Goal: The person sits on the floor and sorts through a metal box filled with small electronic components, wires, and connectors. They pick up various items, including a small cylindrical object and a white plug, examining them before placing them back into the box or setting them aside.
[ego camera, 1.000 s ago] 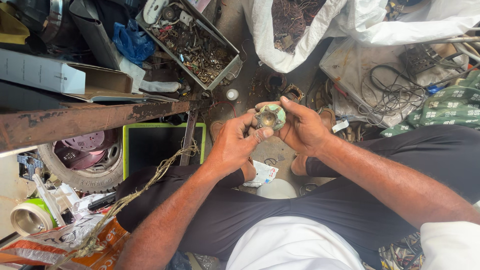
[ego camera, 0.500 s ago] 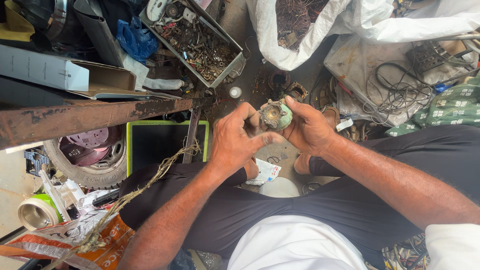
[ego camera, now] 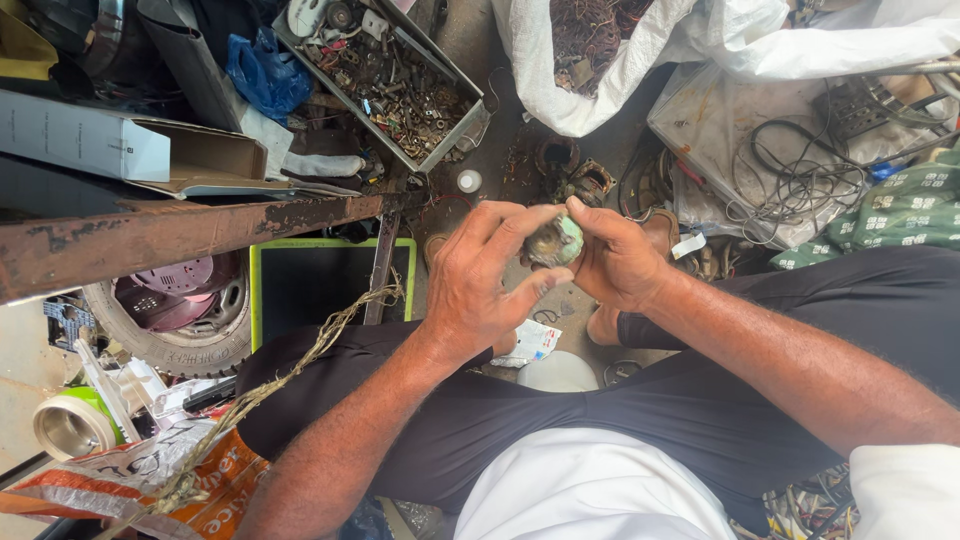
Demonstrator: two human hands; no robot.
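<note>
From the head camera I see both hands meeting above my knees, wrapped around a small round part (ego camera: 553, 241), pale green on one side and dull metal on the other. My left hand (ego camera: 487, 283) grips it from the left, fingers curled over its top and thumb pressed beneath. My right hand (ego camera: 615, 260) clasps it from the right, fingertips on the upper edge. On the floor beyond sits a metal tray of screws and scrap (ego camera: 395, 85), a white sack (ego camera: 600, 90) beside it, a rusty bar (ego camera: 190, 232) left, a tyre (ego camera: 170, 335) under it.
</note>
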